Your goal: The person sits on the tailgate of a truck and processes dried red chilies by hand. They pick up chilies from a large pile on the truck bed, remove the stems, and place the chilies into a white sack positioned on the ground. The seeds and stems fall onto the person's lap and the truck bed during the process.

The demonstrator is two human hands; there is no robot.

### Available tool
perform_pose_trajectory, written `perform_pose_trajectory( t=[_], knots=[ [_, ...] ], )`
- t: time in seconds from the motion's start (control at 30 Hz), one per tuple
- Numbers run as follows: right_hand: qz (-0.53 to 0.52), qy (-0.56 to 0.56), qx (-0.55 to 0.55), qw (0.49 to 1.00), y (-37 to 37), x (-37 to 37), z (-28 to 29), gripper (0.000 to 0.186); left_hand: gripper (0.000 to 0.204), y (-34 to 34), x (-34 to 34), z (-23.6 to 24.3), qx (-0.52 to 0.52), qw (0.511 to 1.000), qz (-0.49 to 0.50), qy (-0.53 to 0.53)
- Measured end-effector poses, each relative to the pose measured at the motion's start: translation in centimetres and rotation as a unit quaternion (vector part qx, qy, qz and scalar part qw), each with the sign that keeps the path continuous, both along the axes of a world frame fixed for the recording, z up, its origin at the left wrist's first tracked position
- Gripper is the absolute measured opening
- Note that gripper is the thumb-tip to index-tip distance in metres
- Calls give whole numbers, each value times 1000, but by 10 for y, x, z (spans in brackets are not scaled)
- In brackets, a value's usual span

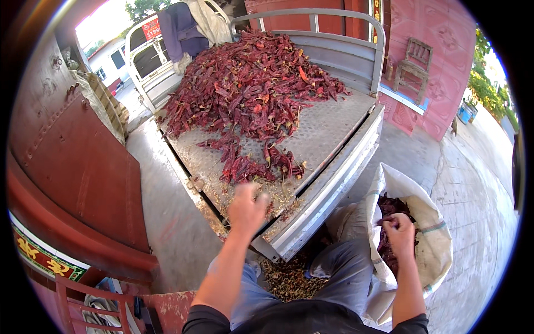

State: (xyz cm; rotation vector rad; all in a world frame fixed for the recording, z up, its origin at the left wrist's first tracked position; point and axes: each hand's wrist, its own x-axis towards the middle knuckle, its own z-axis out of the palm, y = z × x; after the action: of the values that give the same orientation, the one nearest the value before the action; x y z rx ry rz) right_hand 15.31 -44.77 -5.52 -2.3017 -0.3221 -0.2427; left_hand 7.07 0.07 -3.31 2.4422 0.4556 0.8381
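My left hand [250, 206] is motion-blurred above the front of the metal truck bed [328, 122], just short of a loose clump of dried red chilies [242, 167]; whether it holds anything is unclear. A large heap of chilies [250, 83] covers the back of the bed, and small seeds and scraps lie near the front edge. At the right, my right hand [399, 236] has its fingers closed on a dark dried chili [386, 221], over an open white woven sack [431, 250] that holds more dark red chilies.
A red metal door [78, 183] stands left, a red railing [94, 317] lower left. Dark clothing [181, 33] hangs over the truck's side. A wooden chair [411, 67] is by the pink wall. Stalks and debris [286, 278] litter the ground between my legs.
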Motion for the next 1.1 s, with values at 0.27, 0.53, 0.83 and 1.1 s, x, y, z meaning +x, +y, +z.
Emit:
perform_pose_trajectory(
  t=[0.27, 0.53, 0.83, 1.1],
  knots=[
    [-53, 46, 90, 993, -21, -10, -3, 32, 40, 63, 2, 6, -19, 982, 52, 183],
    [225, 296, 226, 901, 139, -40, 23, 31, 34, 23, -52, 12, -64, 997, 2, 41],
    [225, 522, 349, 745, 287, -40, 29, 36, 30, -24, -79, 7, -15, 995, -79, -59],
    [236, 487, 373, 754, 286, -33, 20, 21, 31, -22, -78, 10, -40, 987, -143, -57]
  ],
)
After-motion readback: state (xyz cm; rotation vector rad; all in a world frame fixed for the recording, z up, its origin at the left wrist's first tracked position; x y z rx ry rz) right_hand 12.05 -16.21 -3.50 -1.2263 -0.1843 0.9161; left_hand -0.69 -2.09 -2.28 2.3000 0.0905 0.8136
